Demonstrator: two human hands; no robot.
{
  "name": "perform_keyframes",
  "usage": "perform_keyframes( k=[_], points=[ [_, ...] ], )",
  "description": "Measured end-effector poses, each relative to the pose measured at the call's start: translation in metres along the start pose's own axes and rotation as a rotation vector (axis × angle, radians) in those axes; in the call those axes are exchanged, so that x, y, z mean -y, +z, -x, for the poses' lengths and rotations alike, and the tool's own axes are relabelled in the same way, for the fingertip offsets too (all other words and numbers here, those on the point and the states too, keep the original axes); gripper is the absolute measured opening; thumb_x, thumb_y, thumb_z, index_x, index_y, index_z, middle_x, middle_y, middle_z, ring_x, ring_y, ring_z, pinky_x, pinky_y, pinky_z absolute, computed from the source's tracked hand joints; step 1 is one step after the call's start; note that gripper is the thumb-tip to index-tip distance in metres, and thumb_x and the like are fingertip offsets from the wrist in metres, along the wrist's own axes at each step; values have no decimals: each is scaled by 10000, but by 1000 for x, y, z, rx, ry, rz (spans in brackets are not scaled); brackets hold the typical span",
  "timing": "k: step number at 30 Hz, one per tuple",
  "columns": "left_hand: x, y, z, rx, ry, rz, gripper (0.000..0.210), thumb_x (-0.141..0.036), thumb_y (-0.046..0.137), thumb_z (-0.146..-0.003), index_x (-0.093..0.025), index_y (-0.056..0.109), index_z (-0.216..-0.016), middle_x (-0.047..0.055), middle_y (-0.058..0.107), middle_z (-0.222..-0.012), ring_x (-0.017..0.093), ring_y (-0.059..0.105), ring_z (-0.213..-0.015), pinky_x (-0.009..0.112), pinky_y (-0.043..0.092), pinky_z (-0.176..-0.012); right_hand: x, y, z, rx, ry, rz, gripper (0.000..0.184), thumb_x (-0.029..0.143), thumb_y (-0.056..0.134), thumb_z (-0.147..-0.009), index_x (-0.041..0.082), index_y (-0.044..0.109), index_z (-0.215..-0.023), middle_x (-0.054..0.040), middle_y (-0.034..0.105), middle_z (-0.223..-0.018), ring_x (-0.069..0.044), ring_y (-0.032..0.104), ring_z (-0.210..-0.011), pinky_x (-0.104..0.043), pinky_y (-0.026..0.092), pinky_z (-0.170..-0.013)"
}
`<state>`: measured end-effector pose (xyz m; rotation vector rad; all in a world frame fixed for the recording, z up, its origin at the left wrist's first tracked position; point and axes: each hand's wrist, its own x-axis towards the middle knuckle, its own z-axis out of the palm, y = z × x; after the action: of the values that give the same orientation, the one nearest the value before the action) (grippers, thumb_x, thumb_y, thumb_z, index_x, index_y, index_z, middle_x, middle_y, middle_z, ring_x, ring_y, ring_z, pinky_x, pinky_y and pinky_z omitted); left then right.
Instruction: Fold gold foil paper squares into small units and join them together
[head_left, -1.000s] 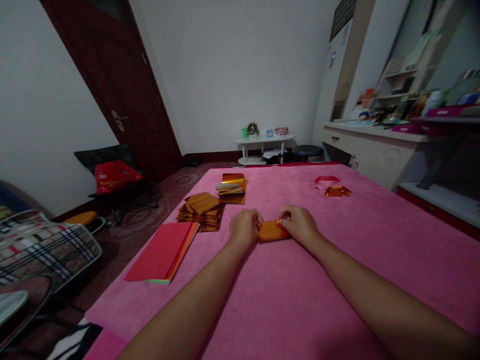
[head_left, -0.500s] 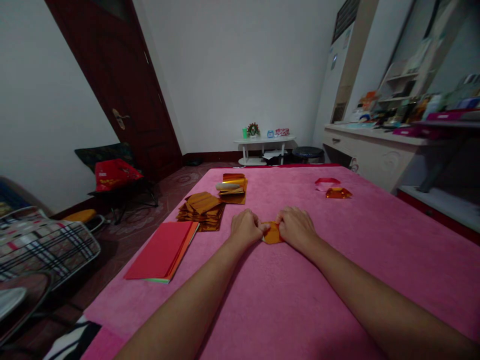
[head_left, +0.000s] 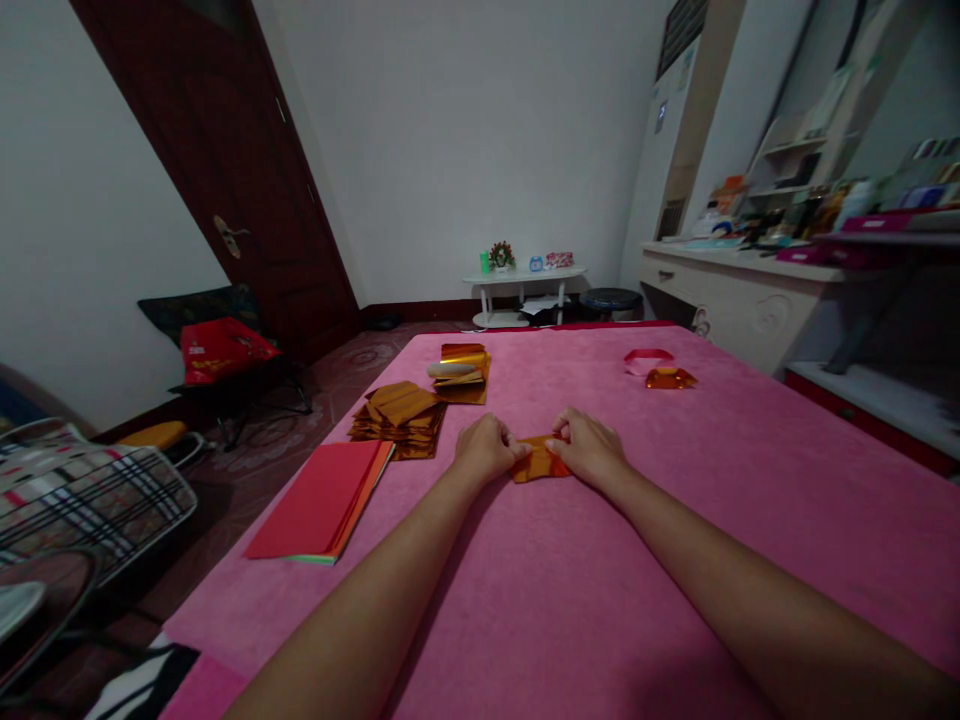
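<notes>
A small piece of folded gold paper [head_left: 540, 462] lies low over the pink cloth, between my two hands. My left hand [head_left: 486, 448] pinches its left end, thumb pointing inward. At the right end, my right hand [head_left: 589, 446] grips it between thumb and curled fingers. Left of my hands is a stack of folded gold papers [head_left: 399, 418]. Behind that stack sits a pile of shiny gold sheets [head_left: 466, 388] with a pale oval object [head_left: 450, 370] on top. A finished-looking gold ingot shape [head_left: 670, 378] rests farther right beside a pink-red ribbon-like ring [head_left: 649, 356].
Red and orange paper sheets [head_left: 319, 500] lie at the left of the pink-covered table [head_left: 600, 600]. Beyond it stand a low white table [head_left: 525, 275] and a dark round stool [head_left: 611, 298]. A cluttered white desk [head_left: 742, 285] is at the right, a chair with a red bag [head_left: 225, 350] at the left.
The gold paper now shows wider and flatter between my hands. My right hand's fingers have lifted and drawn into a pinch. The whole view has shifted slightly.
</notes>
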<state>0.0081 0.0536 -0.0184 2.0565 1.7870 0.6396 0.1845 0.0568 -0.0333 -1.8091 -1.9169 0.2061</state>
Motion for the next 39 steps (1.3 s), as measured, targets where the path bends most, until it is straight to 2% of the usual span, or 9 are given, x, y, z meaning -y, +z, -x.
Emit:
perform_keyframes(
  k=[6,11,16,21,25,28,31,34,39],
  points=[
    [2,2,0,-32,3,14,261,-431,671,-644,-188,625,-560,16,646,-620,142,550,-579,238,326,-523,-12,7,-7,-35,55,-158,228,82,545,-652,210,550,-841,26,633,-757,-105,524,-627,-221,290,-552],
    [13,6,-8,-31,34,33,183,-331,640,-669,-172,613,-584,15,625,-618,126,536,-563,223,356,-529,-21,11,-12,-19,36,-206,273,21,476,-584,196,593,-758,22,624,-682,-105,528,-591,-209,282,-509],
    [22,7,-11,-4,110,72,130,-254,606,-671,-166,580,-579,-1,600,-614,114,525,-562,210,371,-534,-24,6,-12,-9,4,-211,284,22,446,-590,197,641,-700,10,620,-640,-120,549,-598,-209,313,-510],
    [23,4,-9,-12,128,143,114,-226,647,-655,-173,614,-751,-1,627,-720,105,533,-613,201,396,-574,-25,3,-11,0,-30,-210,261,51,464,-623,202,669,-681,-9,659,-683,-138,578,-638,-220,353,-547],
    [21,4,-8,-23,120,140,203,-214,667,-647,-187,602,-838,-3,628,-776,105,536,-656,201,410,-612,-28,1,-16,-101,6,-428,263,104,451,-658,175,672,-782,-41,692,-798,-159,620,-747,-235,422,-635],
    [19,4,-8,-18,119,128,198,-217,659,-656,-191,593,-841,-4,621,-785,106,534,-665,203,406,-616,-25,-3,-19,-174,9,-569,265,198,435,-738,168,659,-876,-55,695,-891,-174,626,-829,-260,445,-698],
    [18,3,-6,-21,122,131,192,-222,650,-659,-189,592,-839,0,618,-782,110,534,-663,204,398,-607,-15,-10,-19,-44,-80,-396,256,341,465,-796,191,671,-818,-44,693,-833,-176,619,-777,-260,431,-673],
    [17,2,-5,-28,128,132,191,-222,643,-660,-191,596,-842,5,621,-785,118,541,-672,210,399,-608,-2,-16,-18,102,-105,-159,265,443,556,-756,211,683,-760,-36,688,-779,-168,604,-705,-253,394,-610],
    [17,4,-4,-38,116,138,194,-199,642,-653,-195,613,-845,3,624,-791,118,545,-681,212,409,-618,3,-19,-21,135,-57,4,257,386,718,-603,225,688,-801,-25,686,-774,-162,593,-687,-241,349,-562]
  ],
)
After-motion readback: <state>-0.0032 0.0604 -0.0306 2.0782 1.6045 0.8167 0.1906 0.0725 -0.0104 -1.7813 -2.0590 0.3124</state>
